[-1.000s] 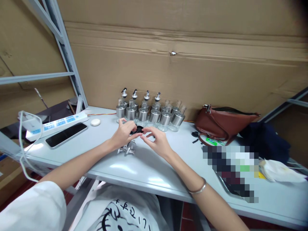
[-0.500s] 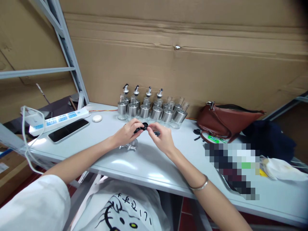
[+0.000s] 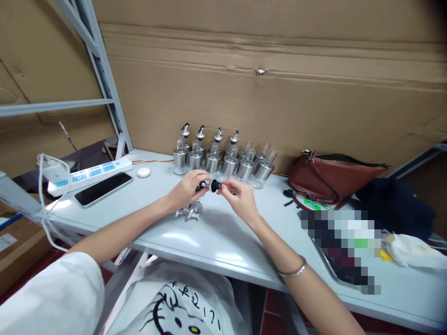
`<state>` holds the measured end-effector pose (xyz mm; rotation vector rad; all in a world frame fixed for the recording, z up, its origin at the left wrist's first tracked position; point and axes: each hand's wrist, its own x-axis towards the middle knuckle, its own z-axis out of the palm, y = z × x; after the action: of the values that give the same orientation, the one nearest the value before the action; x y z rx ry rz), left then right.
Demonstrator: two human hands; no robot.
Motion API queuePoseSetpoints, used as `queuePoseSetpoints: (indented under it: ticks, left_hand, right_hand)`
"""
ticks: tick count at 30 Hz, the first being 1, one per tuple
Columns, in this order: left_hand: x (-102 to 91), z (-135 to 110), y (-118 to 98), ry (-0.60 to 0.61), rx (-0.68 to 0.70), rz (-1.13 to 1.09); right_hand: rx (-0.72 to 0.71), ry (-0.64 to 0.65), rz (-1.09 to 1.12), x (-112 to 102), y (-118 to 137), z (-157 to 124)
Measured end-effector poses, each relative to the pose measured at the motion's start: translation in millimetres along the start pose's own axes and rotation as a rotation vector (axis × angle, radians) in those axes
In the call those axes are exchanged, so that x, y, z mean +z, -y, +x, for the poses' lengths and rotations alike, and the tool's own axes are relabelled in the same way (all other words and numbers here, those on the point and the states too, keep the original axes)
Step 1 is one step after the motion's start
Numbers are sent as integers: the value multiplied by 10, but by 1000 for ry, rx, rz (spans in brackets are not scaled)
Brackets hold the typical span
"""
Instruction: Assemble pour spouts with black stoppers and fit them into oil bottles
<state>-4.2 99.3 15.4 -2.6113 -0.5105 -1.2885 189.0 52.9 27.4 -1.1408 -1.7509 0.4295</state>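
Observation:
My left hand (image 3: 184, 190) is closed around a bottle pourer spout (image 3: 213, 185), a silver piece with a black ribbed stopper pointing right. The thumb and fingers of my right hand (image 3: 240, 199) pinch the tip of that stopper; any small part between them is hidden. Below my left hand, several silver pourer pieces (image 3: 193, 211) lie on the grey table (image 3: 216, 237), partly covered by the hand. Beyond both hands stand glass bottles (image 3: 213, 163) with steel sleeves in two rows. Several at the back carry pourers (image 3: 219, 135) with black tips.
On the left lie a power strip (image 3: 91, 174), a phone (image 3: 104, 189) and a white round case (image 3: 143, 172). A brown handbag (image 3: 324, 179), dark cloth (image 3: 394, 204) and a white bag (image 3: 417, 249) are on the right. A cardboard wall (image 3: 279, 107) closes off the back.
The silver and black pourer now shows between my hands, its stopper turned to the right. Earlier only black parts showed there. My right hand has moved slightly right, and the view has shifted a little.

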Motion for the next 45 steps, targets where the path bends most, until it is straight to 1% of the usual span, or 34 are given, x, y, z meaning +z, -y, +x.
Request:
queuePoseSetpoints:
  ticks: [2, 5, 10, 13, 15, 18, 21, 23, 27, 29, 31, 32, 34, 36, 39, 45]
  left_hand:
    - [-28, 12, 20, 21, -4, 28]
    - [-59, 26, 27, 37, 27, 67]
    - [-57, 27, -3, 42, 42, 120]
    - [-35, 16, 2, 2, 14, 104]
    - [-24, 11, 10, -36, 27, 84]
    - [-31, 16, 9, -27, 86, 102]
    - [-58, 26, -16, -13, 121, 180]
    - [-74, 29, -37, 5, 128, 238]
    - [-96, 37, -63, 40, 117, 314]
    - [-113, 47, -60, 29, 128, 341]
    - [-129, 61, -47, 13, 143, 365]
    - [-135, 67, -36, 11, 143, 377]
    - [-137, 74, -9, 21, 128, 410]
    - [-129, 75, 22, 39, 112, 451]
    - [-121, 76, 61, 43, 107, 484]
    - [-140, 110, 79, -43, 121, 474]
  right_hand:
    - [11, 12, 40, -13, 8, 2]
    - [27, 49, 86, -24, 5, 6]
    - [70, 195, 52, -6, -38, 18]
    - [85, 264, 93, 21, -59, 18]
    - [134, 290, 207, 38, -56, 17]
    - [233, 251, 388, 53, -42, 25]
    - [270, 175, 411, 56, -48, 40]
    - [289, 165, 400, 60, -59, 46]
    - [351, 218, 439, 84, -47, 39]
    - [399, 280, 507, 102, -19, 32]
    - [480, 302, 614, 121, 19, 29]
    - [528, 287, 674, 131, 39, 31]
    - [614, 218, 778, 149, 80, 37]
    - [653, 159, 826, 164, 118, 43]
    - [622, 119, 823, 176, 164, 41]
    - [428, 41, 723, 196, 192, 15]
